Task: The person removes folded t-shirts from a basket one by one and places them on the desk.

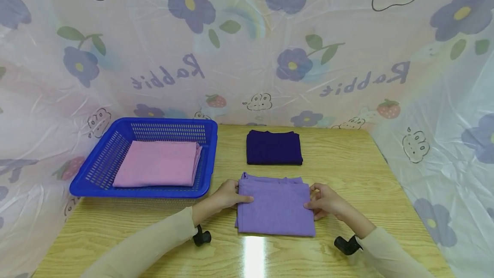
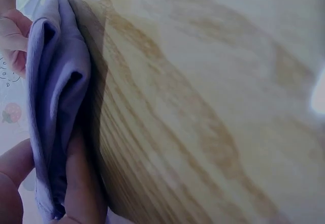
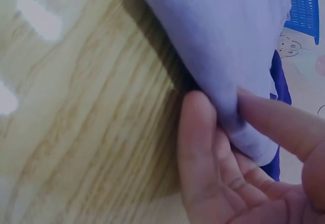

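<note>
A folded light-purple cloth [image 1: 275,207] lies low over the front middle of the table, its layers showing along the back edge. At its left side my left hand [image 1: 227,194] pinches it, thumb on top and fingers underneath. My right hand [image 1: 326,203] pinches the opposite side in the same way. In the left wrist view the folded layers of the cloth [image 2: 56,92] show edge-on between thumb and fingers. The right wrist view has the right thumb [image 3: 279,122] on the upper face of the cloth and the fingers below it.
Behind the cloth lies a folded dark navy cloth [image 1: 274,148]. To the left stands a blue plastic basket [image 1: 210,158] holding a folded pink cloth [image 1: 156,163]. Printed sheeting [image 1: 239,55] hangs along the back and sides of the wooden table [image 1: 339,158].
</note>
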The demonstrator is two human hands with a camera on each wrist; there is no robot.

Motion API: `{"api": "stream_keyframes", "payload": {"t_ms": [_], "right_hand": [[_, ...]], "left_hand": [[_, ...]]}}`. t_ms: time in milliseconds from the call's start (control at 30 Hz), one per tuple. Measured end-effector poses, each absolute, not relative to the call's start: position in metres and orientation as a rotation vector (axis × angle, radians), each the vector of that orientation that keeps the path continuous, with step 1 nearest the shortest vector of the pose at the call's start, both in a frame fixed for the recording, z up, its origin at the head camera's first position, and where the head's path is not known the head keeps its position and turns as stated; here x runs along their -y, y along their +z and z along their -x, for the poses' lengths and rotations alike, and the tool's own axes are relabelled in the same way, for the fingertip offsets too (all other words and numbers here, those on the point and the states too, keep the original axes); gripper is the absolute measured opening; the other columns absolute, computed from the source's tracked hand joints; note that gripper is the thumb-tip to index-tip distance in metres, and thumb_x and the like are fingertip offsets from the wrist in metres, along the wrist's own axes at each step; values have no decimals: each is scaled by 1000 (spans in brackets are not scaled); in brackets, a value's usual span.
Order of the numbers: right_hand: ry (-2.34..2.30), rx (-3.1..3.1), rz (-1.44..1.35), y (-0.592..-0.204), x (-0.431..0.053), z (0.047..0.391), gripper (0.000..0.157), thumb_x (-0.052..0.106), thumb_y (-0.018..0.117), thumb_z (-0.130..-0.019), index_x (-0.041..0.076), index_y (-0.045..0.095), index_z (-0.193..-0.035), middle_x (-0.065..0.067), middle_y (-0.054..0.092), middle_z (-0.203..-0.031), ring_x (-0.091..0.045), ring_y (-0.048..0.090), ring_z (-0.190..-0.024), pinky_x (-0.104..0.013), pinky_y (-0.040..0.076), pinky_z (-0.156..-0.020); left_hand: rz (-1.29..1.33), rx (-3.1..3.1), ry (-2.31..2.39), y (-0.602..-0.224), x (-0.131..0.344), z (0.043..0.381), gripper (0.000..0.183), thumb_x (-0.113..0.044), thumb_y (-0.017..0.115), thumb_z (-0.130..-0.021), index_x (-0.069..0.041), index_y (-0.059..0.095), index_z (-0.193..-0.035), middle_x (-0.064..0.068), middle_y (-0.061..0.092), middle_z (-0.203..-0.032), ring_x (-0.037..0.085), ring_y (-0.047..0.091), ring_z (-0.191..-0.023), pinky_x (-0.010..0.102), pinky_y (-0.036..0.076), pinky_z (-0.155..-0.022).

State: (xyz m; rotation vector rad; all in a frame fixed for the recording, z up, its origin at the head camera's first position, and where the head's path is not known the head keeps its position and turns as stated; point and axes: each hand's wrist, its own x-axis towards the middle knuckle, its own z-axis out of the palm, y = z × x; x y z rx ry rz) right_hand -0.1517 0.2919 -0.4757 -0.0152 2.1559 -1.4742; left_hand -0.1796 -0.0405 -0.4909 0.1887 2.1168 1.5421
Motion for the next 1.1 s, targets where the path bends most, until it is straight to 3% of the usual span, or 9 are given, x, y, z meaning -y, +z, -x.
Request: {"api": "stream_keyframes", "payload": {"t_ms": [233, 433, 600, 800, 1000, 1100], "right_hand": [[-1387, -2271, 16, -476, -289, 150, 39, -2, 74, -87, -7, 44, -111, -13, 62, -75, -19, 62, -52, -36, 58, -49], [-1381, -2266, 24, -469, -295, 155, 36, 2, 73, -89, -9, 47, -111, -14, 63, -75, -23, 65, -57, -41, 59, -53], [-1401, -2268, 63, -453, -303, 161, 37, 7, 70, -92, -11, 46, -114, -18, 64, -79, -28, 65, -62, -46, 60, -58], [-1410, -2309, 95, -432, -308, 172, 42, 11, 66, -96, -13, 43, -121, -22, 62, -83, -36, 66, -68, -46, 60, -62], [-1448, -2279, 126, -417, -305, 178, 43, 14, 65, -98, -12, 42, -123, -19, 63, -82, -37, 67, -71, -48, 60, -65], [-1474, -2264, 138, -412, -302, 180, 42, 14, 64, -99, -12, 42, -124, -16, 63, -81, -36, 67, -72, -49, 60, -66]], "left_hand": [[-232, -2292, 1413, -493, 42, 181, 52, -20, 85, -81, 7, 62, -119, 6, 70, -93, 16, 66, -82, 31, 56, -70], [-259, -2413, 1341, -489, 43, 176, 76, -23, 84, -83, 12, 45, -138, 21, 62, -119, 32, 61, -109, 46, 53, -92], [-280, -2391, 1385, -478, 45, 170, 82, -14, 78, -88, 15, 29, -146, 27, 54, -129, 36, 61, -110, 44, 54, -90], [-303, -2487, 1266, -460, 49, 162, 83, -24, 76, -90, 8, 30, -150, 29, 42, -142, 44, 43, -133, 55, 44, -103], [-426, -2486, 1273, -445, 52, 154, 81, -26, 73, -92, 7, 28, -152, 28, 40, -138, 39, 51, -123, 53, 47, -99], [-490, -2445, 1295, -436, 52, 150, 81, -28, 70, -93, 4, 27, -153, 27, 38, -141, 39, 48, -126, 52, 46, -101]]}}
